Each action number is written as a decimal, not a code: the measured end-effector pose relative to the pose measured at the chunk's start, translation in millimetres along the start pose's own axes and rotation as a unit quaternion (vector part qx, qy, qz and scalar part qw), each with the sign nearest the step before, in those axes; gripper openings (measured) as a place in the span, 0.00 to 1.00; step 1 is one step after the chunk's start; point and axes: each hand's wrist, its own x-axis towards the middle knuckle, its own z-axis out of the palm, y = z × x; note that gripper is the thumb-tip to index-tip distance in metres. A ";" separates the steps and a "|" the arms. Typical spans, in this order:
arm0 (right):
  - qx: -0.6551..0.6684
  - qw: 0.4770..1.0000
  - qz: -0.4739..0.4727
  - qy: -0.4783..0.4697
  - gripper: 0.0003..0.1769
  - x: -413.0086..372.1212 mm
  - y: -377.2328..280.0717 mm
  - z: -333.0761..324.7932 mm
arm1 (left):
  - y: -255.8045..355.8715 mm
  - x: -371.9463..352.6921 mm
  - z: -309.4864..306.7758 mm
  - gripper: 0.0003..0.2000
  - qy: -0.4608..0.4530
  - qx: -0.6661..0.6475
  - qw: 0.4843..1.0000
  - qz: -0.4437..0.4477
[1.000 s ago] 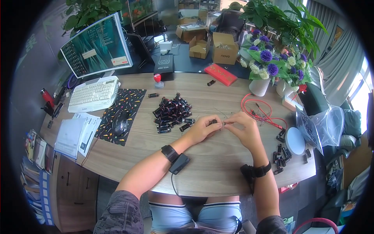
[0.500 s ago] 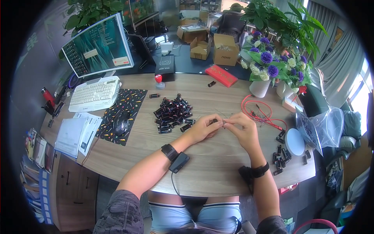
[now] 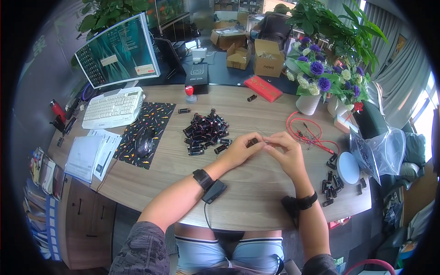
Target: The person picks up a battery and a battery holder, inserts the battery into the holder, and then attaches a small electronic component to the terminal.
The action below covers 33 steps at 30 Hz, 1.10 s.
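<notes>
Near the middle of the desk, my left hand is closed around a small dark cylindrical part, partly hidden by the fingers. My right hand meets it at the fingertips, pinched at the end of that part; what sits between these fingers is too small to make out. Thin wire-like lines show just above the fingertips. To the left of my hands lies a pile of small black cylindrical parts with reddish and silvery details. A smaller group of similar black parts lies beyond my right forearm.
A red cable with thin metal pieces lies right of my hands, near a light-blue round lid and a clear plastic bag. Keyboard, mouse and papers occupy the left. Flower vases stand at the back right.
The view has shifted slightly. My hands stay together at nearly the same place, with the right fingers turned a little and closer to the left hand's fingertips.
</notes>
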 end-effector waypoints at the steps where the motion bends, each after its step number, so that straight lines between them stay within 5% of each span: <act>1: 0.000 1.000 0.001 0.000 0.12 -0.3 0.3 -0.1 | -1.7 0.8 0.4 0.10 0.007 0.017 1.000 0.020; 10: 0.012 0.999 -0.001 0.032 0.10 1.4 12.7 -3.9 | 10.3 -2.2 4.2 0.09 0.001 0.085 0.994 0.068; 13: -0.024 0.997 -0.042 0.054 0.09 3.3 12.6 -6.1 | 16.9 -6.9 2.8 0.10 0.042 0.015 0.997 0.065; 20: 0.162 0.980 0.119 -0.008 0.12 1.1 7.0 -2.7 | 12.3 -5.4 2.6 0.11 0.102 0.016 0.987 0.124; 33: 0.082 0.984 0.150 -0.039 0.12 -1.0 7.5 -7.0 | 7.2 -3.0 0.8 0.08 0.040 -0.012 0.995 0.090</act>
